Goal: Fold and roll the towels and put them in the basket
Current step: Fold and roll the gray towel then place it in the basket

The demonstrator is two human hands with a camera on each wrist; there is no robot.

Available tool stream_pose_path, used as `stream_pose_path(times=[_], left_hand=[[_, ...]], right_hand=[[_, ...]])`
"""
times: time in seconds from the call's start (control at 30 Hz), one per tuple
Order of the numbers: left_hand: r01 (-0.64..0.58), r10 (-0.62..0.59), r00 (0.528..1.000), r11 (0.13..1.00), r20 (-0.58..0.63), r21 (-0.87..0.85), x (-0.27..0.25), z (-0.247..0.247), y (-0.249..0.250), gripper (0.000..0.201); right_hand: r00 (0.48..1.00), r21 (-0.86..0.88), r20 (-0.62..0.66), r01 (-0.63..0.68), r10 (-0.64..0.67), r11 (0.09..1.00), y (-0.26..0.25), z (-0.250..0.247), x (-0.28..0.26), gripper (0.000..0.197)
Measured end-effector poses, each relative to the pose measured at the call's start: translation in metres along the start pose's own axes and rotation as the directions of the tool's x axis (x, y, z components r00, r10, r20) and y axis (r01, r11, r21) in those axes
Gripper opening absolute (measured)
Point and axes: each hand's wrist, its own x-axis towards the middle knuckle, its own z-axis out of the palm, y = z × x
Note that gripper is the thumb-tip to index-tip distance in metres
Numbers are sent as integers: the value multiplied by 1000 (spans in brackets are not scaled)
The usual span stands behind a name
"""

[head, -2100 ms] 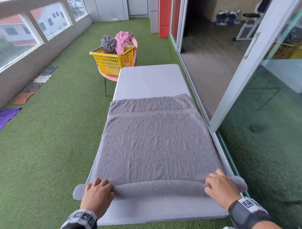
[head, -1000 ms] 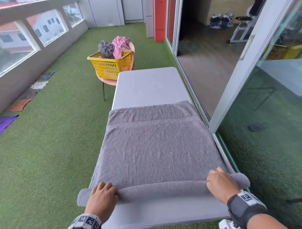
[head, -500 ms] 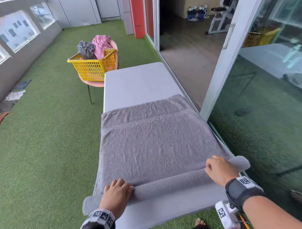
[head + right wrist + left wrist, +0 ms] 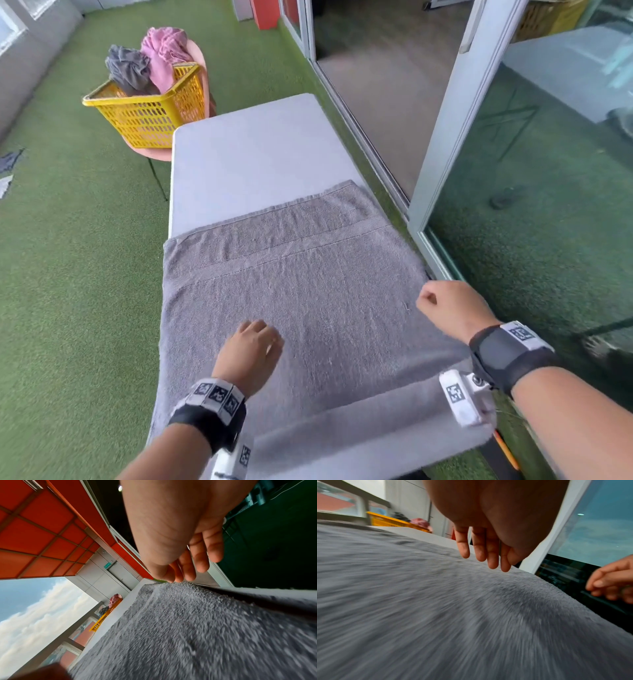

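Grey towel flat on table, near edge seemingly rolled, yellow basket beyond

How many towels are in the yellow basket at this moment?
2 show: a grey towel on the left and a pink towel on the right, both heaped over the basket rim. More may lie hidden beneath.

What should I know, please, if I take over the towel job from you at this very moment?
Left hand: open, fingers relaxed, just above the middle of the grey towel, holding nothing.
Right hand: loosely curled over the towel's right edge, also holding nothing.
The towel lies spread across the near part of the table, with only its near edge rolled.
The yellow basket sits beyond the table's far left corner, with a grey and a pink cloth heaped in it.
Done: roll started. Left: finish rolling this towel and put it in the basket.
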Motion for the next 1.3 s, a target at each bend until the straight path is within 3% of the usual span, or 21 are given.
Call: stream_pose_path(times=[0.2,0.33,0.4,0.47,0.53,0.67,0.83,0.93,1.07,1.17,1.3], left_hand=[[-152,152,987,988,45,-5,161,-6,77,25],[-204,206,978,978,44,-34,243,-1,128,26],[-261,261,964,965,43,-15,271,5,150,31],[-368,365,925,930,104,12,290,11,173,40],[-501,487,851,865,196,25,301,17,195,43],[-681,641,707,731,299,42,313,19,225,29],[-732,697,641,681,323,-15,323,14,223,15],[-677,653,676,733,342,-60,328,7,211,23],[-595,535,787,790,306,149,344,-7,181,31],[-529,469,835,828,289,185,346,-11,156,42],[-481,423,862,857,279,187,341,-16,136,37]], right_hand=[[1000,25,-11,-15,15,1000,26,-12,91,11],[994,15,99,-53,51,998,41,6,124,31],[995,52,81,-64,60,997,45,10,132,18],[998,112,38,-48,44,993,48,13,135,24],[999,222,-15,-43,48,974,52,14,136,33],[997,414,-2,-73,81,907,61,10,127,17],[992,540,-82,-33,92,841,67,9,116,16],[985,490,-172,63,25,869,72,15,112,15],[944,301,-237,297,-231,906,70,24,112,16],[908,177,-160,413,-388,894,62,28,115,23],[910,142,-3,412,-416,900,53,27,116,24]])
